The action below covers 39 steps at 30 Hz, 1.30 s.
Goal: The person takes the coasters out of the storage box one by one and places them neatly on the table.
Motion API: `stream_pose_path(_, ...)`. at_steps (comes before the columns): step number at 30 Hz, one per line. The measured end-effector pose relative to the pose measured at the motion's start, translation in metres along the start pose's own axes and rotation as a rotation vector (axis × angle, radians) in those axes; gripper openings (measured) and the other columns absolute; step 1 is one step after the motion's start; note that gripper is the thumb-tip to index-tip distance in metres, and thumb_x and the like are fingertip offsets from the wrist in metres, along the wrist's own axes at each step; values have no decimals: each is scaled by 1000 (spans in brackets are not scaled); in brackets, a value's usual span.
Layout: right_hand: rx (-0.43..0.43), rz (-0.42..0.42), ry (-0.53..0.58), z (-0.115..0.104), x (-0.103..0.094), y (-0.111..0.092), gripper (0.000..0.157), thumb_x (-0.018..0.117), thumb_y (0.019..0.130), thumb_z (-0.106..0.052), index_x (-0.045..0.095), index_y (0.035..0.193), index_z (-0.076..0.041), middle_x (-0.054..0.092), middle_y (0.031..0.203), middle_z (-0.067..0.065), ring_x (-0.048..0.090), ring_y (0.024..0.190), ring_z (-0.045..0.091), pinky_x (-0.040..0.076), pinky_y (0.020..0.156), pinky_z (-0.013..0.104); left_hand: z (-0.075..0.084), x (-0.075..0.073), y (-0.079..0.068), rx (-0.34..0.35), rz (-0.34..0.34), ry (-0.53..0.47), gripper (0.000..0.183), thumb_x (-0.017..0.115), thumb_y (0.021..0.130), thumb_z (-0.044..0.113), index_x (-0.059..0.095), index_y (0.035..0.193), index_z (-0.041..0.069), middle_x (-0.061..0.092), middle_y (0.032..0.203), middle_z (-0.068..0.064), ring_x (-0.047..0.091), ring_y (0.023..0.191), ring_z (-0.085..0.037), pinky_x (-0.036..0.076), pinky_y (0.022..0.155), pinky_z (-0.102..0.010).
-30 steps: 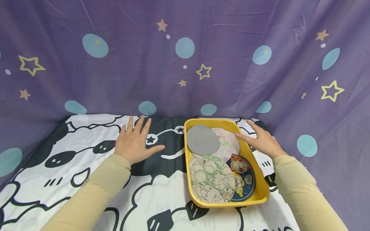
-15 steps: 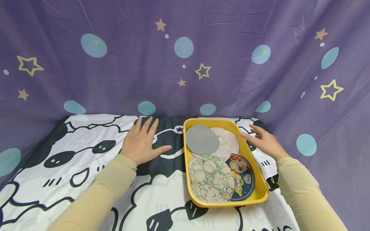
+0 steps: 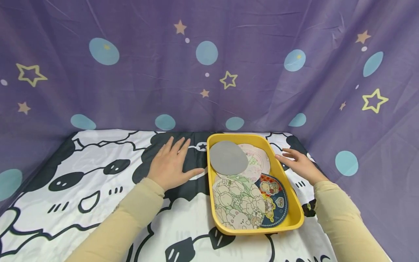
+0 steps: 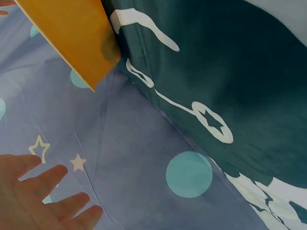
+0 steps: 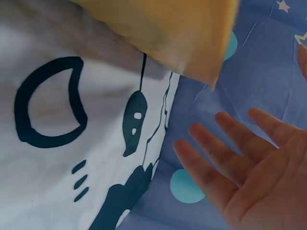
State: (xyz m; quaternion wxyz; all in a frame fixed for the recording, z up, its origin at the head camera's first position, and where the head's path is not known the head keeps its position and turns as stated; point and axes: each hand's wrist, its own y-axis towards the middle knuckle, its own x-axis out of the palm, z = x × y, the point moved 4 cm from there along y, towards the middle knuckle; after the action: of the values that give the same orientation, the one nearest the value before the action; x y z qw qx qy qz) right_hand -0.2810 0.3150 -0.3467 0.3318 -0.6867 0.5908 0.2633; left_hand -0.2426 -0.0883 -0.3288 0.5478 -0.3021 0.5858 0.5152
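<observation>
A yellow tray (image 3: 296, 215) lies on the table and holds several thin round mats. The plain grey mat (image 3: 228, 158) is at the upper left, overlapping a pale pink patterned mat (image 3: 263, 160). Below them, a mat with tulips and a white animal (image 3: 237, 203) partly covers a dark blue cartoon mat (image 3: 281, 209). My left hand (image 3: 171, 165) is spread just left of the tray, thumb pointing toward its left rim. On the other side, my right hand (image 3: 299, 165) has its thumb close to the right rim, fingers extended. Neither hand grips anything.
The table is covered by a black-and-white cartoon cloth (image 3: 98, 160). A purple curtain (image 3: 147, 83) with stars and blue dots hangs along the back and right side, right behind the tray's far edge.
My left hand has moved right, toward the tray. My right hand has drawn slightly right and down, its thumb leaving the space over the tray. Tray and mats stay put.
</observation>
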Motion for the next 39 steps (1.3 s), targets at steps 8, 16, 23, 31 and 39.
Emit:
stream_pose_path(8,-1,-25,61,12,7,4,85,51,98,-56,24,155,0,31,155,29,40,137,47,49,100,57,11,6,1,42,1,-43,100,53,84,77,31,156,11,39,157,-15,26,149,-40,28,121,-53)
stream_pose_path(16,-36,-43,111,19,14,6,78,52,100,-51,27,153,1,40,151,29,48,131,44,53,95,54,19,7,-1,77,23,-61,96,57,85,73,33,155,12,45,153,-14,30,147,-39,33,117,-54)
stream_pose_path(23,-45,-65,130,22,21,7,76,57,99,-46,29,153,-2,42,149,28,47,132,43,52,96,55,27,7,1,134,46,-38,94,61,84,70,39,151,8,51,147,-15,35,144,-40,33,119,-51)
stream_pose_path(31,-48,-61,146,23,26,9,75,61,98,-42,30,153,-1,49,143,26,54,122,38,55,91,44,29,7,4,167,57,-29,89,63,86,65,43,149,5,55,143,-16,40,142,-40,35,117,-50)
stream_pose_path(39,-68,-66,177,29,29,10,71,61,98,-35,32,152,-1,51,139,26,60,114,32,56,91,42,39,4,7,227,95,-81,82,66,88,58,47,146,4,59,137,-17,47,136,-40,40,114,-49)
